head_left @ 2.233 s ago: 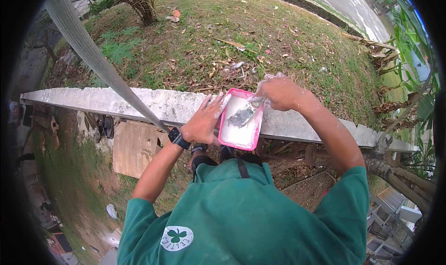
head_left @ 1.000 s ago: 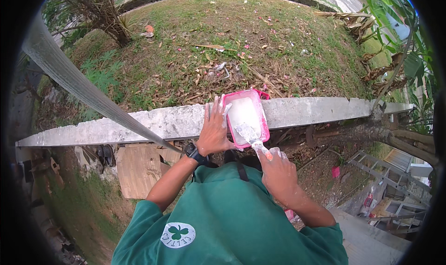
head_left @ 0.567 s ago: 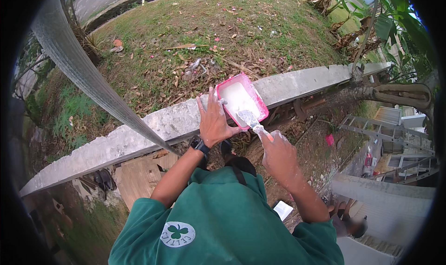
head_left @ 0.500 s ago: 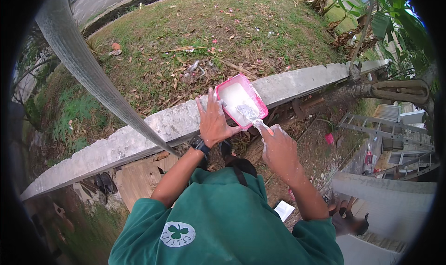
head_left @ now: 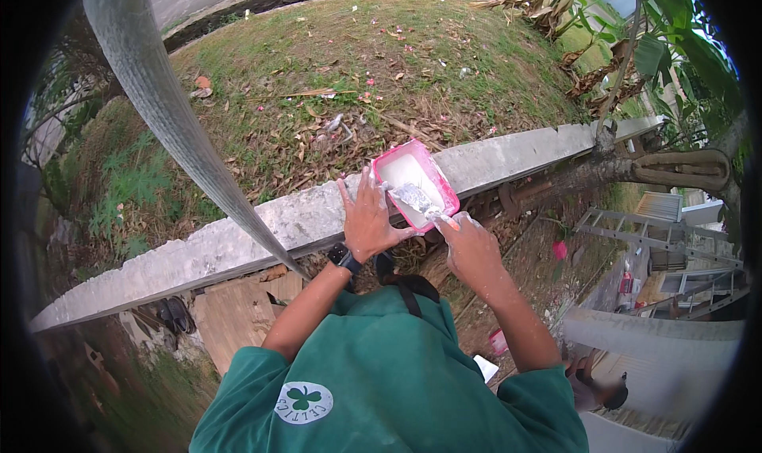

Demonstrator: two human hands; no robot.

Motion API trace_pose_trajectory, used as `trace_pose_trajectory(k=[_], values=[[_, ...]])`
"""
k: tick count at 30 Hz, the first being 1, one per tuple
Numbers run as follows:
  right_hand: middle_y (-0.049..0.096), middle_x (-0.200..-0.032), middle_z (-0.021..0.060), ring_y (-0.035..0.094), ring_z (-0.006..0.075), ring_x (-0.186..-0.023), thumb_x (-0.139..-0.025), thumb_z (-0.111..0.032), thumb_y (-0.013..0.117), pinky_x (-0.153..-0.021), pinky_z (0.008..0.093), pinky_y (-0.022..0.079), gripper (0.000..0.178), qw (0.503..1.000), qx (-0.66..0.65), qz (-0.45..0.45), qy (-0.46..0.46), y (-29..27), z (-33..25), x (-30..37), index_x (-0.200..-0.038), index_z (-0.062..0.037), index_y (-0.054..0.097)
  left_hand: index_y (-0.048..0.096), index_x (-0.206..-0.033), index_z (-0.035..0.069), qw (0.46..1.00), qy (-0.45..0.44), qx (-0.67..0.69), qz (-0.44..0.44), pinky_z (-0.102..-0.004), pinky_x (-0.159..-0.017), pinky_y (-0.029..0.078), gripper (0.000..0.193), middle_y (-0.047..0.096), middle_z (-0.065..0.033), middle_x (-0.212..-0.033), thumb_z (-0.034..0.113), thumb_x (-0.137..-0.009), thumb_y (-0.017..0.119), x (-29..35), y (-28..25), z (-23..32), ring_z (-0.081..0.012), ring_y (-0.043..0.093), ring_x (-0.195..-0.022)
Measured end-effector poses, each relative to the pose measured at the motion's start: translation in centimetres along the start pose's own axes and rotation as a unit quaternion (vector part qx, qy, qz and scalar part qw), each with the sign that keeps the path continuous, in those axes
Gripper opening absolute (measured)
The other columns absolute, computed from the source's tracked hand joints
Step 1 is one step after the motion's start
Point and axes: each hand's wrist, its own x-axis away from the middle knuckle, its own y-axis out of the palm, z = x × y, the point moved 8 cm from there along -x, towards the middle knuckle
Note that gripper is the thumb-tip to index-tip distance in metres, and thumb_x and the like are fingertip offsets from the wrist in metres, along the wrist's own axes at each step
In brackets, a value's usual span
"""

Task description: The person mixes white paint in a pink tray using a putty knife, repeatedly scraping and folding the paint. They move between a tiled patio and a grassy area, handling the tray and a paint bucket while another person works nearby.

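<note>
A pink rectangular tub [head_left: 446, 185] holding white paste [head_left: 409, 172] rests on the concrete wall ledge, part of it over the near edge. My left hand [head_left: 367, 224], with whitish smears on the fingers, grips the tub's left side, thumb stretched along its near corner. In my right hand [head_left: 471, 247] is a putty knife [head_left: 413, 197], its blade coated white and dipped inside the tub. Only a bit of its orange handle shows; my fingers hide the rest.
The concrete ledge [head_left: 302, 215] crosses diagonally, with leaf-strewn grass [head_left: 302, 64] beyond. A slanting grey pole [head_left: 171, 108] stands left. Trees [head_left: 683, 167], ladders [head_left: 647, 235] and another person [head_left: 591, 389] are at the right. A wooden board [head_left: 234, 314] lies below the ledge.
The putty knife's blade has shifted left in the tub, toward its near left wall, and my right hand has followed slightly. My left hand stays on the tub. The whole view has tilted a little.
</note>
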Motion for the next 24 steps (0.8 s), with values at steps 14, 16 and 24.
trace_pose_trajectory(k=[14,16,24], values=[[0.076,-0.102,0.0182,0.073,0.0376,-0.101,-0.076,-0.018,0.069,-0.087,0.0494,0.058,0.034,0.956,0.162,-0.235,-0.074,-7.1,0.2,-9.7,-0.108,-0.0089,0.077,0.055,-0.133,-0.005,0.999,-0.021,0.028,-0.02,-0.0778,-0.119,0.001,0.112,0.031,-0.0311,-0.162,0.076,-0.061,0.082,-0.4,-0.3,0.2,-0.042,0.025,-0.156],[0.077,-0.102,0.0188,0.073,0.0376,-0.1,-0.075,-0.019,0.069,-0.087,0.0494,0.058,0.034,0.945,0.174,-0.262,-0.095,-6.5,-1.2,-12.6,-0.106,-0.008,0.078,0.055,-0.131,-0.004,1.0,-0.006,0.019,0.002,-0.0777,-0.119,0.001,0.109,0.032,-0.0306,-0.162,0.074,-0.06,0.084,-0.5,-0.7,0.4,-0.0412,0.025,-0.157],[0.076,-0.097,0.0222,0.074,0.0384,-0.092,-0.074,-0.021,0.066,-0.079,0.0472,0.058,0.031,0.931,0.173,-0.307,-0.094,-6.8,-2.7,-19.7,-0.095,-0.0007,0.078,0.056,-0.131,-0.001,1.0,-0.017,0.021,-0.014,-0.0772,-0.12,0.002,0.104,0.037,-0.0277,-0.16,0.069,-0.06,0.086,-0.6,-0.7,0.5,-0.0391,0.024,-0.157]])
